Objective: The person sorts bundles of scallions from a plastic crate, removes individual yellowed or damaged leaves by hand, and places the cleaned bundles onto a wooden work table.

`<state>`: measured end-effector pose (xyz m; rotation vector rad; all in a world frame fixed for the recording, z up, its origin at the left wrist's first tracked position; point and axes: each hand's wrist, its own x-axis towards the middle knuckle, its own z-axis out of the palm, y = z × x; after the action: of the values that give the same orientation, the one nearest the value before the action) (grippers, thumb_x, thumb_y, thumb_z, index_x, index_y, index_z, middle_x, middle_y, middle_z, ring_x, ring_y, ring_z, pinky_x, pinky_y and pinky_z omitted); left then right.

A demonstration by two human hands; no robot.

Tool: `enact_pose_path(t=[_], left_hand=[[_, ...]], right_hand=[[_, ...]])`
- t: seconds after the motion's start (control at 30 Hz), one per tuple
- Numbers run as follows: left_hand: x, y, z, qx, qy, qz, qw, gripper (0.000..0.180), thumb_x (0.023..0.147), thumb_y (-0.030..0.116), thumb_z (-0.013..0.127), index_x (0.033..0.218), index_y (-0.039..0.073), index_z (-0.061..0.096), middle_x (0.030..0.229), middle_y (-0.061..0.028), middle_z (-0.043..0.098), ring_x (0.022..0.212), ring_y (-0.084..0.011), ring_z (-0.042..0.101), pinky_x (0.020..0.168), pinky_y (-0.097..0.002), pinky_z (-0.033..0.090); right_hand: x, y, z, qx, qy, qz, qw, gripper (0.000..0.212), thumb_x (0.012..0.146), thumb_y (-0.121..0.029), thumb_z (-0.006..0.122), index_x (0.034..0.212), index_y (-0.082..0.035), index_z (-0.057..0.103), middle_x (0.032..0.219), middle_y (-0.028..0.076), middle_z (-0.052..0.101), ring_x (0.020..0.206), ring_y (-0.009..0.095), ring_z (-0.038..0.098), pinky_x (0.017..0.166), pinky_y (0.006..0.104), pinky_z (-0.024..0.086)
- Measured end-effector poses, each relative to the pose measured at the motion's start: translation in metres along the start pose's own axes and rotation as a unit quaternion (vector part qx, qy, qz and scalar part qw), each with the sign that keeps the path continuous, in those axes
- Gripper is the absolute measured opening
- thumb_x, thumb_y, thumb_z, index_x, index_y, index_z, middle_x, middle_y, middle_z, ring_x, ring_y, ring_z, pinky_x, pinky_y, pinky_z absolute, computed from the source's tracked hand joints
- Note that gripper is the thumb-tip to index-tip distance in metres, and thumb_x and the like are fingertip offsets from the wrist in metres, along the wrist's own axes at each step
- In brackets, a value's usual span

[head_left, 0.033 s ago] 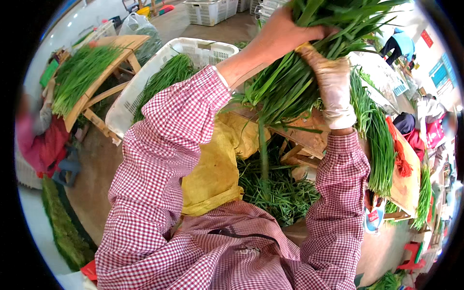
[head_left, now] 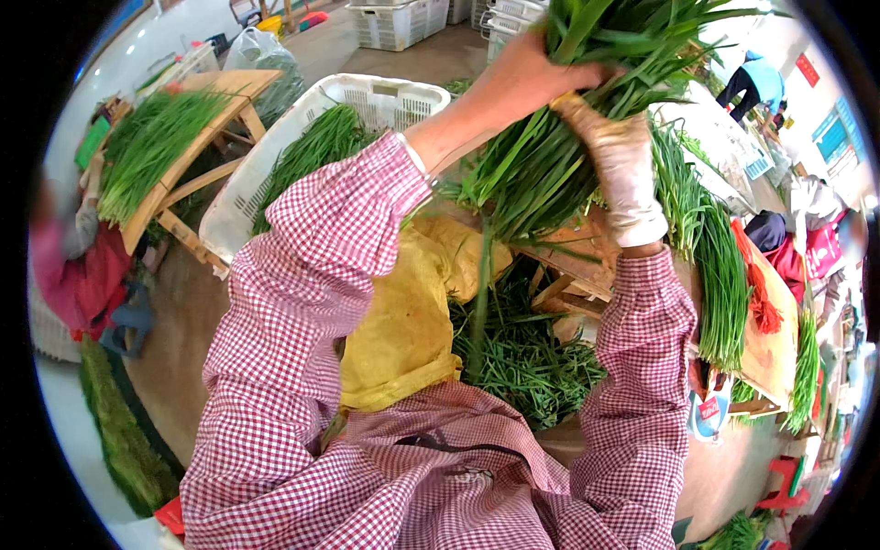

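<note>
Both hands are wrapped round a thick bunch of garlic chives [head_left: 536, 170], held up over the wooden bench [head_left: 587, 261]. My left hand [head_left: 541, 73] is bare and grips the bunch from the left, its fingertips hidden among the leaves. My right hand [head_left: 610, 137], in a stained whitish glove, closes on the bunch from the right, just below the left hand. Long green leaves hang under the hands, and a few loose ones trail lower. A yellow cloth [head_left: 399, 321] covers my lap, beside a heap of loose green leaves [head_left: 522, 367] on the floor.
Left of centre stands a white plastic crate [head_left: 225, 215] with more chives. A slanted wooden table [head_left: 147, 197] beyond it bears chives, with a person in red [head_left: 82, 275] next to it. On the right, chives [head_left: 720, 302] hang over a bench edge near red ties [head_left: 763, 307].
Both hands and the bunch have shifted slightly left. The trailing leaf has swung left too. Both hands keep their hold.
</note>
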<state>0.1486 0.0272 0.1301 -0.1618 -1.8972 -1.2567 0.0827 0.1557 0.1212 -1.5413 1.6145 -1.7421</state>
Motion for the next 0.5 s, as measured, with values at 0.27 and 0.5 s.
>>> enact_pose_path(t=[0.27, 0.5], left_hand=[[0.003, 0.041, -0.004, 0.056, -0.081, -0.009, 0.995, 0.046, 0.072, 0.029, 0.067, 0.106, 0.001, 0.054, 0.098, -0.0057, 0.06, 0.089, -0.0131, 0.054, 0.082, -0.0267, 0.04], [0.022, 0.073, 0.001, 0.073, -0.156, 0.034, 0.984, 0.047, 0.06, 0.028, 0.075, 0.097, 0.003, 0.058, 0.091, -0.0066, 0.06, 0.084, -0.0142, 0.055, 0.08, -0.0275, 0.041]], right_hand=[[0.007, 0.023, -0.022, 0.501, -0.124, -0.017, 0.857, 0.041, 0.087, -0.021, 0.046, 0.106, 0.015, 0.04, 0.104, 0.021, 0.054, 0.098, 0.02, 0.054, 0.089, 0.0335, 0.042], [-0.002, -0.021, -0.034, 0.011, -0.125, 0.027, 0.992, 0.029, 0.078, -0.021, 0.06, 0.095, 0.001, 0.059, 0.092, 0.008, 0.062, 0.089, 0.014, 0.058, 0.08, 0.0245, 0.046]])
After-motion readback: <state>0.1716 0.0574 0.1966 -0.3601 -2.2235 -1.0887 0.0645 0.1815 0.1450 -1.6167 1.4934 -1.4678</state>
